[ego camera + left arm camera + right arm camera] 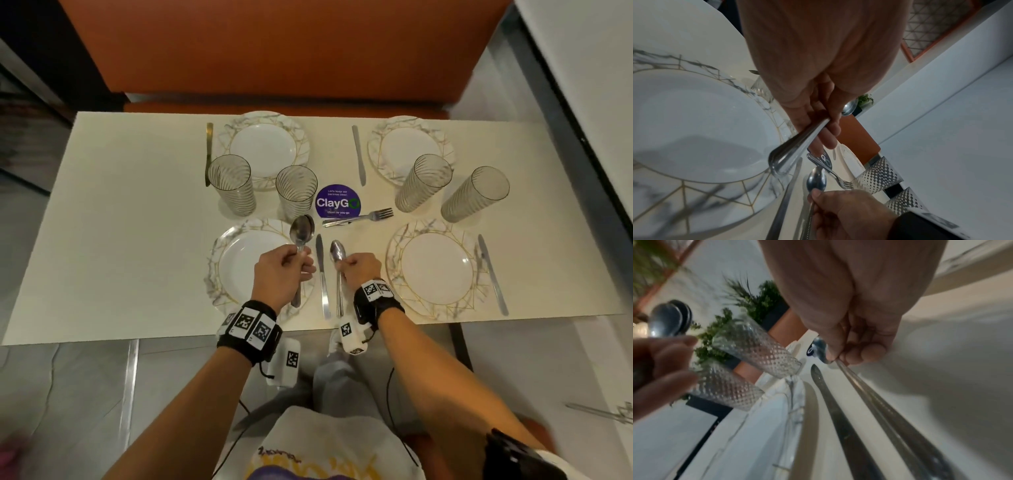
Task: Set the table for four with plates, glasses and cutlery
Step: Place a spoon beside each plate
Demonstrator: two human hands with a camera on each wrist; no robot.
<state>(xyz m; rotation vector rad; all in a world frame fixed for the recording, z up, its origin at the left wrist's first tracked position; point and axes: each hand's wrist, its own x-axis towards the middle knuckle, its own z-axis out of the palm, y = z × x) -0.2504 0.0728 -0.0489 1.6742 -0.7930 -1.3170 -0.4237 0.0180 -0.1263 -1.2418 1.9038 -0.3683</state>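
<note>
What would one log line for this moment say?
left hand: holds spoons | right hand: holds single spoon beside knife | fork: loose mid-table

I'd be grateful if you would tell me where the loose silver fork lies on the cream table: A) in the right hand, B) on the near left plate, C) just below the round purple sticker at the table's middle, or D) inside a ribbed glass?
C: the loose silver fork lies flat on the cream table along the lower edge of the round purple sticker, held by neither hand.
</note>
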